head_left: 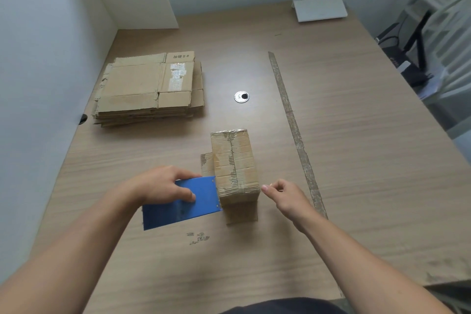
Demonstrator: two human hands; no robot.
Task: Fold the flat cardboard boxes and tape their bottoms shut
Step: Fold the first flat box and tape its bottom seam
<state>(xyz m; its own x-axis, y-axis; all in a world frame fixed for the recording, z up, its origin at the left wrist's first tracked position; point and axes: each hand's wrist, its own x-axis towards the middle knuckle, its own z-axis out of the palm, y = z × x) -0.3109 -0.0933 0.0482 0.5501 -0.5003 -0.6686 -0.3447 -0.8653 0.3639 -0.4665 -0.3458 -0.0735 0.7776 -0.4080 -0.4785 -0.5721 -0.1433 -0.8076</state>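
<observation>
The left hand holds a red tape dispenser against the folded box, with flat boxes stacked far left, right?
Not red: the head view shows a blue tape dispenser held by the left hand against the folded box, with flat boxes stacked far left.

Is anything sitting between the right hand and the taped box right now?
Nothing visible. Only a narrow strip of bare table separates the right hand from the near right corner of the box. The left hand holds the blue tape dispenser on the box's other side.
</observation>
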